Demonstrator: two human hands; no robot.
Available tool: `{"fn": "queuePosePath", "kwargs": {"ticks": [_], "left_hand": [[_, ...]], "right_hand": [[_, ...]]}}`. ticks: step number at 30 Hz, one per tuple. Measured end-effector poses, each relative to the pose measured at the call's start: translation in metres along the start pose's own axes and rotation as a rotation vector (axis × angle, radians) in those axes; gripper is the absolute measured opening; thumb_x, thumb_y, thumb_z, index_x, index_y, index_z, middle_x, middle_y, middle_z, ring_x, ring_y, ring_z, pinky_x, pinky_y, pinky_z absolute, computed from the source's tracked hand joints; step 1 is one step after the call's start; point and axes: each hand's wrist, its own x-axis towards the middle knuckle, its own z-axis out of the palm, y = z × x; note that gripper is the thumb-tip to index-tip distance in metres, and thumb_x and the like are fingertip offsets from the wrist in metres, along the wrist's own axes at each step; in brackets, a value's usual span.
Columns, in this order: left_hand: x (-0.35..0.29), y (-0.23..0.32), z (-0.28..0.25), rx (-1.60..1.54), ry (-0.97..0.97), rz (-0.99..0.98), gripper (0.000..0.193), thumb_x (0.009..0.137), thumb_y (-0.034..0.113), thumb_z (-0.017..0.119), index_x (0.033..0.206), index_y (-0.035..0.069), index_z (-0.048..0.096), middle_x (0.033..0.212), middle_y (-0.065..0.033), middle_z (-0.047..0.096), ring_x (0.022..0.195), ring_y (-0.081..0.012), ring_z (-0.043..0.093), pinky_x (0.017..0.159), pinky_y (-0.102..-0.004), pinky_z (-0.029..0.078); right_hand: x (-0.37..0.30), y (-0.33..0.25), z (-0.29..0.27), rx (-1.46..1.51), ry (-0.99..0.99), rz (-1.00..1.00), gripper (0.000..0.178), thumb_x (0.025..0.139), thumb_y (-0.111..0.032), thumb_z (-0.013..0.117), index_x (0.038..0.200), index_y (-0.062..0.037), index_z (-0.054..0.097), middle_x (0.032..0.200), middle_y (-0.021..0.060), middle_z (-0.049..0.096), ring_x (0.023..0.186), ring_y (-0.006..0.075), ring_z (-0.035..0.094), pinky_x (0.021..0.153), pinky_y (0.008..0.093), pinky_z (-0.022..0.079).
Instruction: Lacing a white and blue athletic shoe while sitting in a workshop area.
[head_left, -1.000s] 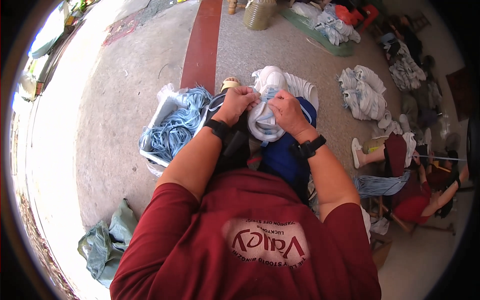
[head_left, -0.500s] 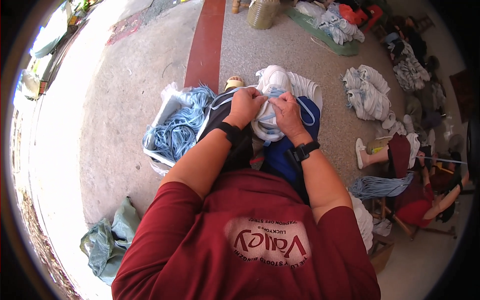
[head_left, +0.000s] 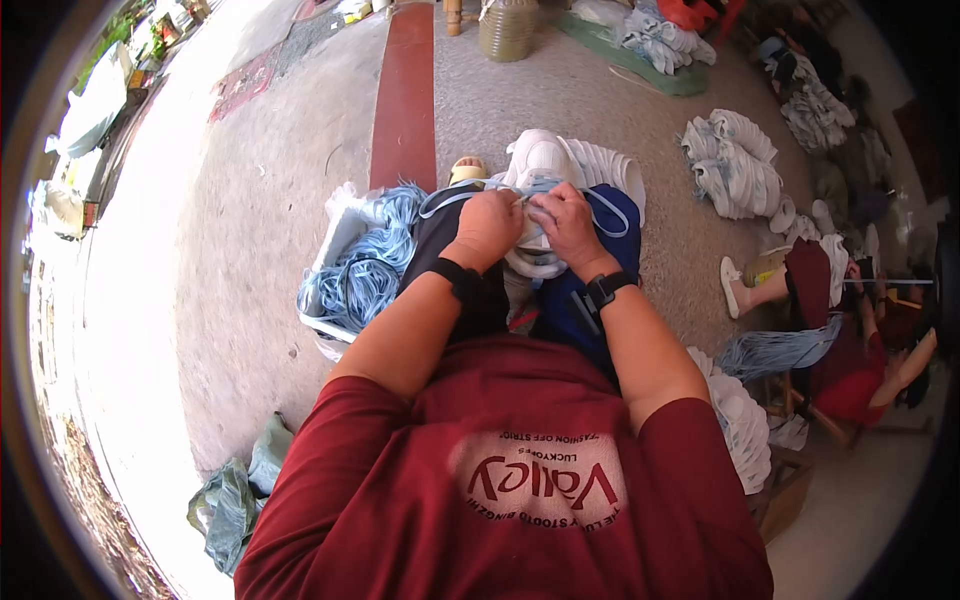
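A white sneaker [head_left: 540,152] rests at my lap with its toe pointing away from me. Light blue shoelace [head_left: 622,212] crosses its front and loops out to either side. My left hand [head_left: 489,230] is closed in a pinch on the lace at the shoe's left edge. Close beside it, my right hand [head_left: 566,226] pinches the lace over the middle of the shoe, knuckles up. The fingertips nearly meet, and the hands cover much of the lace holes and tongue.
At my left sits a white box [head_left: 318,325] full of loose light blue laces [head_left: 372,262]. More white shoes [head_left: 610,172] lie behind the sneaker, and a shoe pile [head_left: 732,165] is farther right. A green plastic bag [head_left: 228,505] lies lower left. Another person [head_left: 850,375] sits at right.
My hands have shifted slightly, with the right fingers now curled more over the shoe's middle. The whole view has turned a little. The sneaker stays at my lap.
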Motion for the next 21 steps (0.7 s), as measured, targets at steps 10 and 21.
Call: {"fn": "queuePosePath", "kwargs": {"ticks": [10, 21], "left_hand": [[-0.003, -0.016, 0.002, -0.358, -0.062, -0.060, 0.017, 0.078, 0.011, 0.058, 0.086, -0.004, 0.064, 0.071, -0.0117, 0.064, 0.064, -0.0117, 0.059, 0.061, -0.0276, 0.047], [-0.002, -0.006, 0.000, -0.598, 0.110, -0.182, 0.018, 0.076, 0.015, 0.068, 0.079, -0.003, 0.064, 0.072, -0.0061, 0.064, 0.063, -0.0114, 0.059, 0.058, -0.0258, 0.047]], "right_hand": [[0.010, -0.022, -0.002, -0.354, -0.164, -0.048, 0.006, 0.072, -0.011, 0.063, 0.075, -0.0057, 0.061, 0.078, 0.0122, 0.054, 0.082, 0.0316, 0.055, 0.075, 0.0388, 0.042], [-0.013, -0.049, -0.096, 1.215, 0.002, 0.402, 0.023, 0.093, -0.018, 0.049, 0.076, -0.0041, 0.051, 0.080, 0.0109, 0.062, 0.067, 0.0104, 0.048, 0.067, 0.0228, 0.041]]}}
